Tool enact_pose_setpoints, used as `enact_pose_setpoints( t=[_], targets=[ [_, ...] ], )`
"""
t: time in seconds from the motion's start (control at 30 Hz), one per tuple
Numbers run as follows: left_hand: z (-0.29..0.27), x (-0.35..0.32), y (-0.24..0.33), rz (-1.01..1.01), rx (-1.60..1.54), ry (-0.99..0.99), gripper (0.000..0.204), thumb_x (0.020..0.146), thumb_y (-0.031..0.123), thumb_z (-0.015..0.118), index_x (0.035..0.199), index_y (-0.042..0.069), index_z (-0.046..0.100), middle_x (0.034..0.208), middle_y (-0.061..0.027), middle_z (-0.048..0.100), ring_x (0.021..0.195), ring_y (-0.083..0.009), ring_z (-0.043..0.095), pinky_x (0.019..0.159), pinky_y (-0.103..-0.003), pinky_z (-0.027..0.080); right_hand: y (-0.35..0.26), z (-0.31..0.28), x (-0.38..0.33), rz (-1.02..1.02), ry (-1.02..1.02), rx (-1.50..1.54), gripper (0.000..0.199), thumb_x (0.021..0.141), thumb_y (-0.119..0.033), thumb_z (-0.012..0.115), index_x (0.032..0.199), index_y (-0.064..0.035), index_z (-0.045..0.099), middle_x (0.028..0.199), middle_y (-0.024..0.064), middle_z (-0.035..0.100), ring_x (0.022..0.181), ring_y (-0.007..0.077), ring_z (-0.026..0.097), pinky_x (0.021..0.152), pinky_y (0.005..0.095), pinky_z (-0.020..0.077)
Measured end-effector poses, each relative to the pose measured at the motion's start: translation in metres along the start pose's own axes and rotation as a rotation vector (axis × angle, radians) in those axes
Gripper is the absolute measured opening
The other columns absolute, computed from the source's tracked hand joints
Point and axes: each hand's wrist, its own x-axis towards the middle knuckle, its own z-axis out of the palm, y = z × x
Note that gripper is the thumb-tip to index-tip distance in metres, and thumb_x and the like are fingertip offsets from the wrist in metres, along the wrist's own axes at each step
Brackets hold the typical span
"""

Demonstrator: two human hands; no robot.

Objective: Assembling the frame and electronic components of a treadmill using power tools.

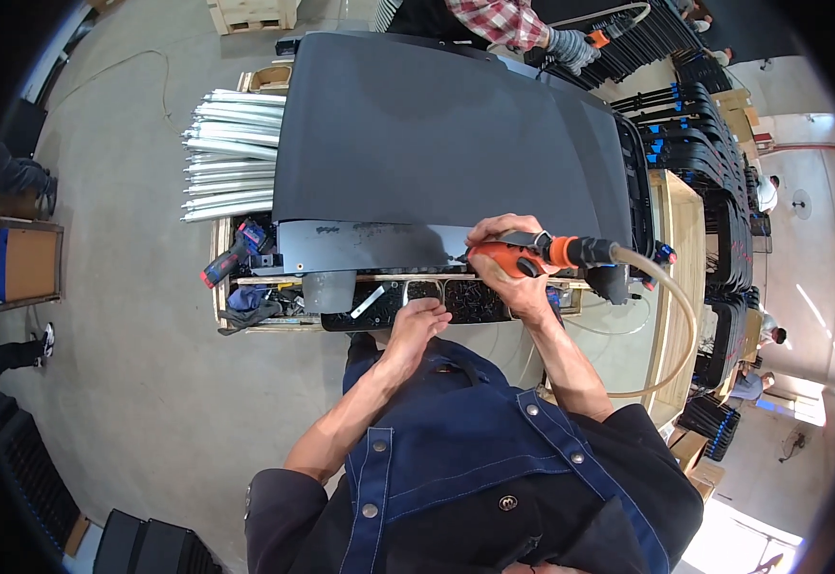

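My right hand (521,273) is wrapped around an orange and black air-powered driver (561,252). Its tip points left, at the glossy front edge of a large dark grey panel (437,134). A clear hose (687,306) runs from the tool's back end and curves down to the right. Below that edge, my left hand (423,320) is held over a black tray (341,321) of small dark fasteners. Its fingers are curled together, and whatever they may pinch is too small to make out. A pale flat strip (368,300) lies in the tray.
A bundle of silver tubes (231,153) sticks out left of the panel. A cordless driver (234,256) and a grey cup (329,290) sit at the left front. Across the panel, a co-worker's gloved hand (571,50) holds another tool. Black frames (714,182) stack at right.
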Motion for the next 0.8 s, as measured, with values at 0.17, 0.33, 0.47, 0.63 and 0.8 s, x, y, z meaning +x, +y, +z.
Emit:
enact_pose_setpoints(
  t=[0.17,0.33,0.47,0.63,0.8],
  targets=[
    [0.0,-0.029,0.025,0.11,0.137,-0.065,0.034,0.105,0.013,0.047,0.129,-0.012,0.051,0.104,-0.0177,0.068,0.087,-0.0234,0.071,0.078,-0.03,0.058,0.003,0.003,0.003,0.025,0.033,0.169,0.036,0.077,0.01,0.071,0.106,-0.0036,0.055,0.099,0.013,0.069,0.094,0.0214,0.07,0.086,0.0377,0.0581],
    [-0.008,-0.038,0.041,0.269,0.537,-0.158,0.031,0.107,0.024,0.05,0.119,-0.003,0.062,0.077,-0.0057,0.066,0.064,-0.0104,0.062,0.058,-0.024,0.05,-0.006,-0.003,0.008,0.052,-0.049,0.172,0.042,0.077,0.011,0.071,0.114,-0.0018,0.056,0.11,0.0164,0.069,0.102,0.0234,0.071,0.09,0.0392,0.0575],
    [-0.019,-0.041,0.033,0.467,0.316,-0.13,0.037,0.106,0.03,0.056,0.129,0.0,0.057,0.077,-0.0062,0.065,0.064,-0.0121,0.06,0.06,-0.025,0.049,-0.032,-0.007,0.012,0.146,0.009,0.292,0.047,0.078,0.007,0.072,0.121,-0.0022,0.056,0.118,0.0187,0.067,0.105,0.0269,0.07,0.092,0.0417,0.0573],
    [-0.022,-0.041,0.031,0.328,-0.072,-0.196,0.032,0.099,0.026,0.069,0.122,0.005,0.061,0.082,-0.0069,0.066,0.067,-0.0136,0.061,0.061,-0.027,0.049,-0.042,-0.017,0.001,0.151,0.103,0.784,0.047,0.082,0.0,0.07,0.126,-0.0046,0.053,0.116,0.0166,0.066,0.102,0.0299,0.071,0.099,0.0505,0.0545],
    [-0.013,-0.048,0.03,0.377,-0.306,-0.231,0.029,0.093,0.023,0.075,0.113,0.002,0.069,0.089,-0.0069,0.07,0.073,-0.0137,0.066,0.066,-0.027,0.054,-0.036,-0.015,-0.004,0.213,0.105,0.91,0.045,0.086,-0.01,0.07,0.127,-0.0094,0.052,0.113,0.0124,0.063,0.1,0.0256,0.068,0.102,0.0535,0.0519]
  ],
)
